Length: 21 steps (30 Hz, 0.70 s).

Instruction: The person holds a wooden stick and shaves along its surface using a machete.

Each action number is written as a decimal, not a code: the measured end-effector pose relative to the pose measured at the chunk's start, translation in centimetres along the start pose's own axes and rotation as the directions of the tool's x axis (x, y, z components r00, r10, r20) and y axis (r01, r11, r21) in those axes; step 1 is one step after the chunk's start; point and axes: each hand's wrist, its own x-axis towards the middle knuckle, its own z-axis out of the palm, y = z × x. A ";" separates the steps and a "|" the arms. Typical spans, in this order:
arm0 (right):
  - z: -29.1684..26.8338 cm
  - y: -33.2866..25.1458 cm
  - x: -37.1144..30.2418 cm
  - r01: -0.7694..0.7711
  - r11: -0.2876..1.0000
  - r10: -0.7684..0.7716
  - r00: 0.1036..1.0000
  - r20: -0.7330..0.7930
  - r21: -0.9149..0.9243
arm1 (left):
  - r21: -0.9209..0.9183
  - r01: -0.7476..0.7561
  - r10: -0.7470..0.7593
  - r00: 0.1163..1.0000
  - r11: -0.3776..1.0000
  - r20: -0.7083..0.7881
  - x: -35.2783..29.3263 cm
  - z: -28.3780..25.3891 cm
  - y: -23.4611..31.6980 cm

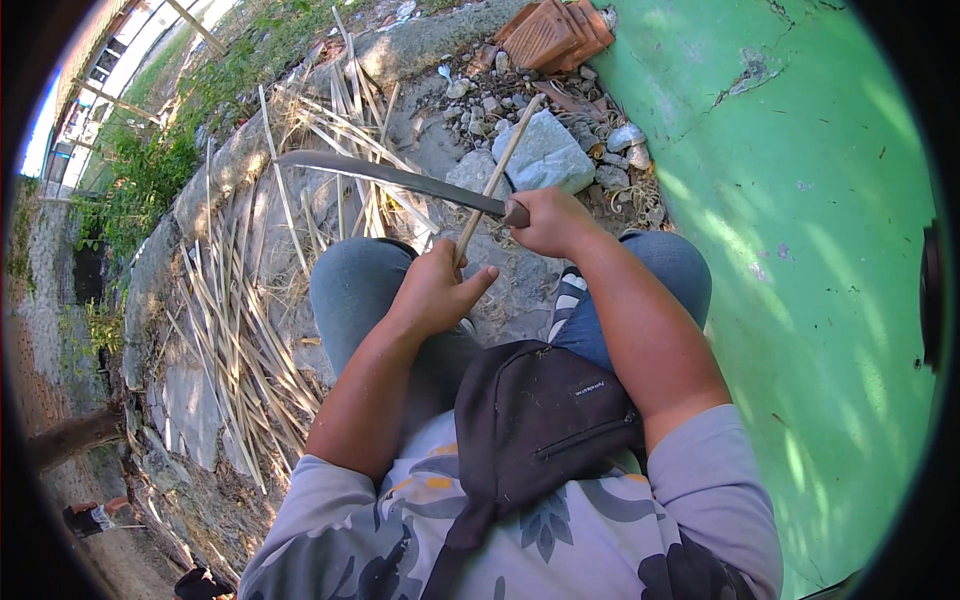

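My right hand [556, 222] is closed round the handle of a machete [385, 175], whose long dark blade points left. In my closed left hand [436, 284], thumb stretched out, is a thin bamboo strip [515, 143] that slants up and to the right. The blade crosses the strip just above my left hand; whether the edge touches it I cannot tell. Many more pale split strips [235, 335] lie in a loose pile on the ground to my left and ahead. My fingers hide the strip's lower end.
A large pale stone [545, 155] lies ahead among rubble, with stacked orange roof tiles [555, 35] behind it. To my right is a green painted floor [800, 290]. A black bag [545, 420] hangs across my front, between my bent knees. Green plants [145, 190] grow at the far left.
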 end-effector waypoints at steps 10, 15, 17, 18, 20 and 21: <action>-0.3 0.2 0.5 -0.070 0.997 0.071 0.997 0.028 -0.037 | -0.008 0.033 -0.033 0.999 0.999 0.020 -0.1 -0.1 0.6; 0.0 -0.1 0.2 0.045 0.998 -0.047 0.997 -0.053 -0.037 | -0.043 0.021 -0.023 0.999 0.999 -0.028 0.0 0.1 0.0; -0.1 0.0 0.1 0.090 0.995 -0.094 0.992 -0.080 -0.048 | -0.061 0.012 -0.015 0.999 0.998 -0.051 -0.1 0.0 0.0; -0.2 0.1 0.1 0.133 0.989 -0.139 0.985 -0.107 -0.059 | -0.071 0.011 -0.013 0.999 0.997 -0.030 0.0 -0.1 0.2; -0.8 0.2 0.2 0.066 0.997 -0.070 0.993 -0.096 -0.039 | -0.080 0.014 -0.014 1.000 0.997 -0.008 -0.1 -0.2 0.1; -0.9 0.1 0.2 -0.003 1.000 0.001 0.996 -0.085 -0.020 | -0.075 0.007 -0.008 1.000 0.997 -0.011 -0.2 -0.1 -0.2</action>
